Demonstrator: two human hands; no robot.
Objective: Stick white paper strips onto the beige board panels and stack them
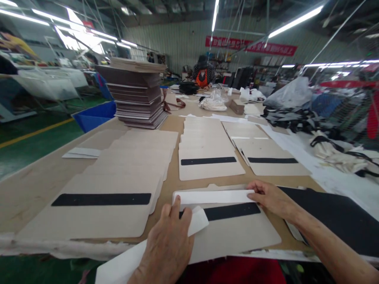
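Note:
In front of me lies a beige panel [231, 238] with rounded corners and a black strip [233, 212] across it. A white strip [217, 197] lies along the panel's far edge, above the black one. My right hand [271, 199] pinches the white strip's right end between thumb and fingers. My left hand [168, 240] presses a fingertip at its left end. A loose white paper strip [198, 221] passes under my left hand, held between its thumb and fingers, and trails toward the lower left [121, 262].
Overlapping beige panels [100, 219] with black strips lie left; more rows [207, 169] [278, 167] lie behind. A tall stack of brown boards [139, 96] stands at the back left. Black sheets [334, 217] lie right. A blue bin [94, 116] adjoins the table; a person [204, 73] is beyond.

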